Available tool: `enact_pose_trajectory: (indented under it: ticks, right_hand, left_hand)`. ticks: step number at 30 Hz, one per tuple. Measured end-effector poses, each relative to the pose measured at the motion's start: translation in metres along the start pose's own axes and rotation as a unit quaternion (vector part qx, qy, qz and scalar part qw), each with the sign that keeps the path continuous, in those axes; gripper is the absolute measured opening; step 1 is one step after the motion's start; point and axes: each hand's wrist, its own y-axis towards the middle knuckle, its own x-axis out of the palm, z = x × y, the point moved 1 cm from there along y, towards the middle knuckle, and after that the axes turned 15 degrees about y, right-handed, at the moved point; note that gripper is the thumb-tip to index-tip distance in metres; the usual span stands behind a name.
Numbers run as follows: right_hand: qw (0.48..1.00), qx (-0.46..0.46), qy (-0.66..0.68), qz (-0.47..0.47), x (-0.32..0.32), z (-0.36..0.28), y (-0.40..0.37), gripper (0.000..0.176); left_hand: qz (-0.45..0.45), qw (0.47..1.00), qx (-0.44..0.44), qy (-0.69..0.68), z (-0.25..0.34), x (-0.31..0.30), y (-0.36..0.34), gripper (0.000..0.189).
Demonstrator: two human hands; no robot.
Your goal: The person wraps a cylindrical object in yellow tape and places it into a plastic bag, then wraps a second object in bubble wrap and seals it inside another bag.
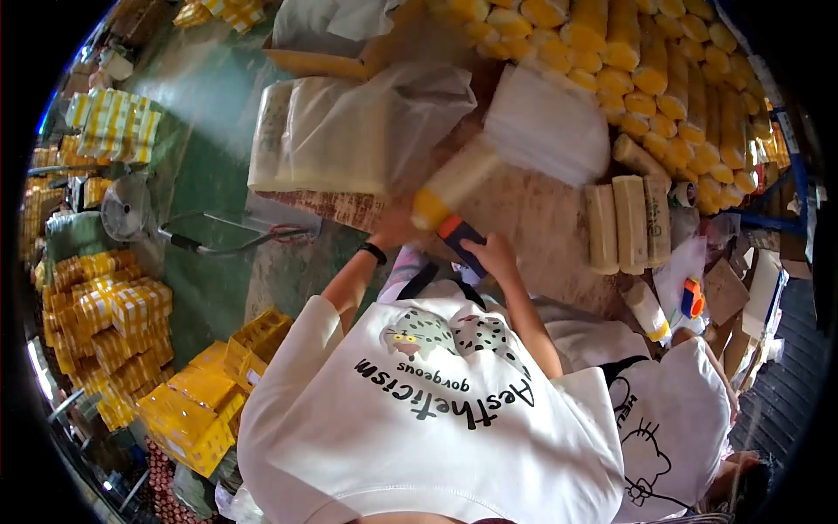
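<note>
My left hand (394, 229), with a black band on its wrist, grips a long pale roll (454, 182) wrapped in clear film, its yellow end toward me. My right hand (494, 253) holds a blue and orange tape dispenser (459, 236) against that yellow end. Both hands work over a worn brown table (532, 227). Below them my white printed T-shirt (419, 419) fills the view.
Three wrapped rolls (628, 223) lie side by side on the table. Behind them rises a big pile of yellow-ended rolls (646, 70). Clear bags (349, 131) lie at the left. At my right, a co-worker in a white shirt (672, 419) holds a roll (648, 310) and a dispenser (692, 299). Yellow boxes (196, 402) are stacked on the floor.
</note>
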Motion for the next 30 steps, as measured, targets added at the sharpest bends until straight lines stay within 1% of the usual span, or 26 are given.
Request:
enact_pose_trajectory:
  ticks: [1,3,4,5,7,8,9,11,14,17,18,20,24,26,27,30]
  right_hand:
    - [1.000,0.002,-0.004,-0.003,-0.011,-0.013,-0.007,0.053]
    - [0.998,-0.057,-0.021,0.034,-0.028,-0.018,-0.026,0.050]
    - [0.995,-0.084,-0.031,0.052,-0.035,-0.019,-0.032,0.048]
    - [0.996,-0.072,-0.046,0.028,-0.039,-0.022,-0.034,0.047]
    - [0.997,-0.034,-0.068,-0.002,-0.038,-0.019,-0.025,0.047]
    - [0.996,-0.019,-0.080,-0.016,-0.038,-0.020,-0.016,0.047]
    - [0.996,-0.029,-0.081,-0.031,-0.036,-0.024,-0.008,0.050]
    - [0.994,-0.049,-0.091,-0.038,-0.031,-0.053,-0.002,0.051]
    - [0.993,-0.078,-0.073,-0.045,-0.009,-0.071,0.014,0.053]
    - [0.992,-0.111,-0.037,-0.037,0.000,-0.065,0.020,0.057]
    - [0.992,-0.121,-0.025,-0.035,0.000,-0.060,0.018,0.059]
    - [0.993,-0.102,-0.006,-0.051,-0.009,-0.044,0.011,0.060]
    - [0.996,-0.037,0.049,-0.071,-0.029,0.007,-0.009,0.062]
    - [0.997,-0.051,-0.008,-0.049,-0.019,0.029,-0.004,0.060]
    - [0.997,-0.054,-0.028,-0.040,-0.011,0.030,-0.002,0.058]
    - [0.992,-0.062,-0.105,-0.032,-0.003,0.006,0.011,0.051]
  left_hand:
    - [-0.026,0.999,-0.003,-0.018,0.000,-0.002,0.002,0.096]
    - [0.071,0.993,0.037,0.082,0.008,0.032,-0.005,0.095]
    - [0.118,0.983,0.058,0.130,0.019,0.037,-0.010,0.094]
    - [0.025,1.000,0.007,0.008,0.019,0.040,-0.011,0.096]
    - [0.152,0.986,0.034,0.060,0.028,0.037,-0.027,0.095]
    - [0.218,0.971,0.046,0.085,0.031,0.033,-0.032,0.095]
    - [0.222,0.969,0.075,0.083,0.030,0.029,-0.035,0.096]
    - [0.228,0.961,0.132,0.078,0.025,0.020,-0.044,0.098]
    - [0.236,0.971,0.042,-0.029,0.045,0.012,-0.046,0.106]
    - [0.257,0.965,-0.036,-0.021,0.014,0.045,-0.022,0.112]
    - [0.270,0.963,-0.024,-0.001,0.014,0.045,-0.022,0.112]
    - [0.295,0.955,0.000,0.038,0.015,0.045,-0.021,0.112]
    - [0.278,0.957,0.031,0.075,0.008,0.045,-0.014,0.108]
    - [0.267,0.959,0.043,0.080,0.012,0.036,-0.016,0.106]
    - [0.256,0.962,0.045,0.083,0.012,0.036,-0.015,0.107]
    - [0.225,0.969,0.042,0.098,0.016,0.031,-0.014,0.108]
